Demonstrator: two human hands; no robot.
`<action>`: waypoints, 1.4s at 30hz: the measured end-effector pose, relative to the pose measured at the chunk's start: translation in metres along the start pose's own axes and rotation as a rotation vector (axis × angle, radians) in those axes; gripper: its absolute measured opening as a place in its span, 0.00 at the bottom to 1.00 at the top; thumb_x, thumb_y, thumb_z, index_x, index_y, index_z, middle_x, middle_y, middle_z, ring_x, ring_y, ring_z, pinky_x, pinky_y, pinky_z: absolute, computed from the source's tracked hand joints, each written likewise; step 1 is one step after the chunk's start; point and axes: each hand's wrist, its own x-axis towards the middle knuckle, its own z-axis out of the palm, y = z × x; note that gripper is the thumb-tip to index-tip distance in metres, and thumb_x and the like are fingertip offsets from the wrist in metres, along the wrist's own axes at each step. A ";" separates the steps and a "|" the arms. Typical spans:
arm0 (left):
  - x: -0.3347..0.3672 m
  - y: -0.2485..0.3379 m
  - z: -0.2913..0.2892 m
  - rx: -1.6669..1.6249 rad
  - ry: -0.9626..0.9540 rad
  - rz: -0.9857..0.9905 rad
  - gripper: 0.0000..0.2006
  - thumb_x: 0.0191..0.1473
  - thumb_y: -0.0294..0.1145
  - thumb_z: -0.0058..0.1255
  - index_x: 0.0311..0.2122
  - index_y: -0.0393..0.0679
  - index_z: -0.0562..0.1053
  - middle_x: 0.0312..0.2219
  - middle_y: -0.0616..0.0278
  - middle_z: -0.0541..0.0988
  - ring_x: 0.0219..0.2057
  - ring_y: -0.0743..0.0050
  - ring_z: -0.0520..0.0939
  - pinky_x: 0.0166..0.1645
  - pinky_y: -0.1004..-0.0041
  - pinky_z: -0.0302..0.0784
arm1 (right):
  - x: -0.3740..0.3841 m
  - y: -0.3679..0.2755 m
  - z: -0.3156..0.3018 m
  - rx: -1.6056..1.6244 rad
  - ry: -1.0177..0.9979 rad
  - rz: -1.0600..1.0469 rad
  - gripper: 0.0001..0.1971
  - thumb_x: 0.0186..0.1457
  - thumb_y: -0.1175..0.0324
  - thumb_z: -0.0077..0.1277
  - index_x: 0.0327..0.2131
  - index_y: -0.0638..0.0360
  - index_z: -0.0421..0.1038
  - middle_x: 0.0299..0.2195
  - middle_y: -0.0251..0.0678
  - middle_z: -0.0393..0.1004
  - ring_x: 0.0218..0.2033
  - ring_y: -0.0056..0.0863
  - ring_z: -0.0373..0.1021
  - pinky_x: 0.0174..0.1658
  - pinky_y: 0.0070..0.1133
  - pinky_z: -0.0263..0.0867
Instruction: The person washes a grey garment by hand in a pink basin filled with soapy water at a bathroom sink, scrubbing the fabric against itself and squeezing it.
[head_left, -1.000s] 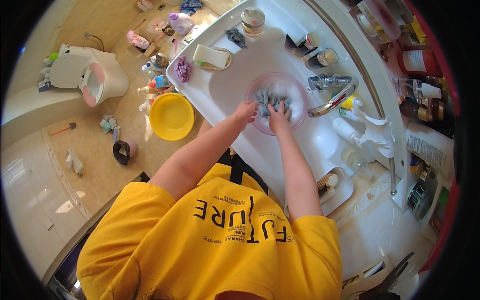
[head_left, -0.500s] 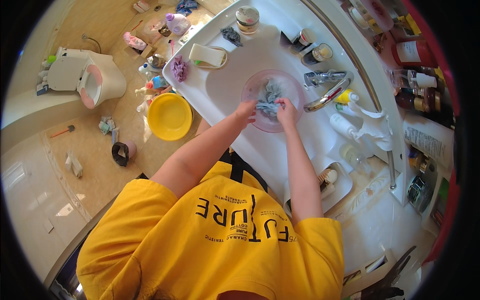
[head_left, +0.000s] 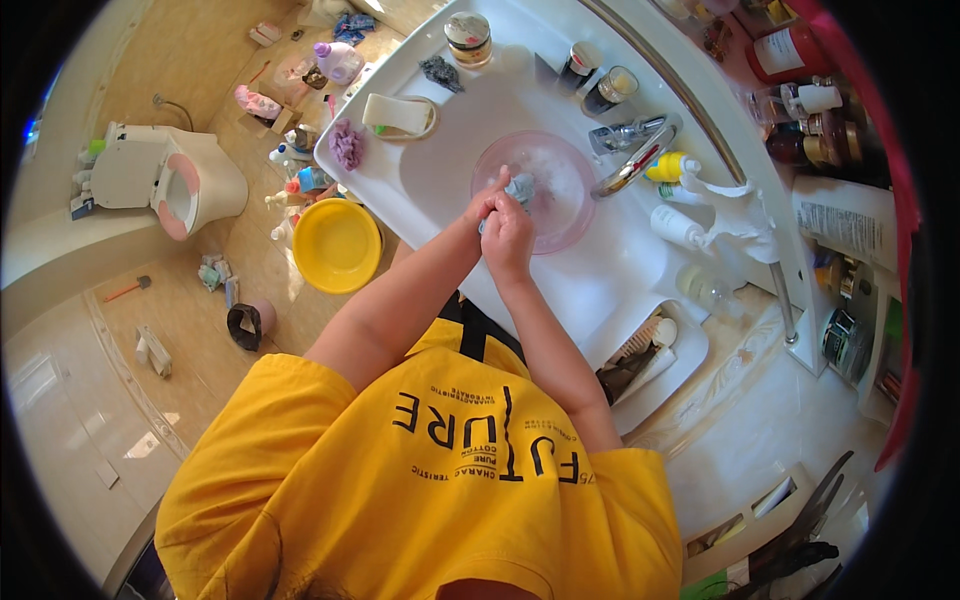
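Below us spreads a glossy white sink with a broad, curved deck, the largest thing near the hands. To its left, on the tan tiled floor, we see a white toilet with its lid raised. In the sink sits a round, translucent pink plastic basin, with white suds showing in it. A round, bright yellow plastic basin stands beyond the sink's left edge. Just right of the pink one, we find a shiny chrome faucet, its spout reaching toward the rim.

Over the pink basin's near left side, our two bare hands meet. The right hand is clenched around a wet, light blue-grey cloth; the left hand grasps it too, pressed against the right, its fingers partly hidden from us. The cloth is bunched between them, one end poking out above the suds.
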 end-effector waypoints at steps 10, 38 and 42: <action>-0.026 -0.005 0.050 0.206 0.567 0.182 0.12 0.50 0.44 0.40 0.29 0.46 0.67 0.24 0.68 0.70 0.25 0.76 0.72 0.29 0.72 0.68 | 0.026 0.056 -0.016 -0.290 0.108 0.081 0.06 0.42 0.75 0.37 0.19 0.53 0.63 0.23 0.35 0.68 0.25 0.38 0.66 0.26 0.31 0.61; -0.030 0.004 0.037 0.177 0.759 -0.071 0.17 0.49 0.40 0.39 0.40 0.40 0.66 0.38 0.58 0.69 0.42 0.66 0.68 0.46 0.67 0.64 | 0.026 0.157 -0.027 -0.344 -0.330 0.099 0.20 0.38 0.83 0.36 0.37 0.53 0.67 0.35 0.43 0.65 0.37 0.42 0.63 0.40 0.30 0.59; -0.027 0.013 0.054 -0.071 0.722 -0.053 0.23 0.47 0.50 0.40 0.42 0.42 0.63 0.37 0.57 0.70 0.41 0.65 0.69 0.46 0.66 0.65 | 0.026 0.064 -0.031 -0.236 -0.187 -0.090 0.19 0.36 0.83 0.37 0.35 0.54 0.67 0.33 0.42 0.64 0.36 0.41 0.62 0.39 0.29 0.59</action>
